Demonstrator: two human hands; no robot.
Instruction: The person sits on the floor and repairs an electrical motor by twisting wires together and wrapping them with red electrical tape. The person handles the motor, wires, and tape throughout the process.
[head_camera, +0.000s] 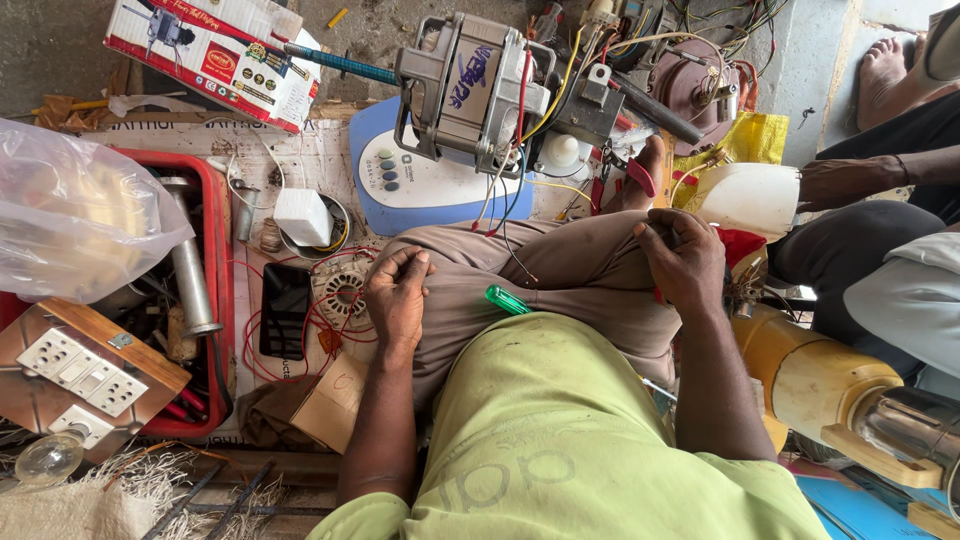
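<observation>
A single head-worn camera looks steeply down from above the seated person, close over the green shirt and folded legs. It faces forward across the lap toward the grey motor and the cluttered floor beyond. No second view exists.

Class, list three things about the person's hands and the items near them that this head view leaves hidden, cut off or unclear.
1. Left hand: fingers curl down onto the knee, so anything under them is hidden.
2. Right hand: fingertips tuck into trouser cloth; a grip cannot be confirmed.
3. Green screwdriver handle: its shaft is hidden by the lap.
4. Yellow appliance: cut off by the right edge.
</observation>
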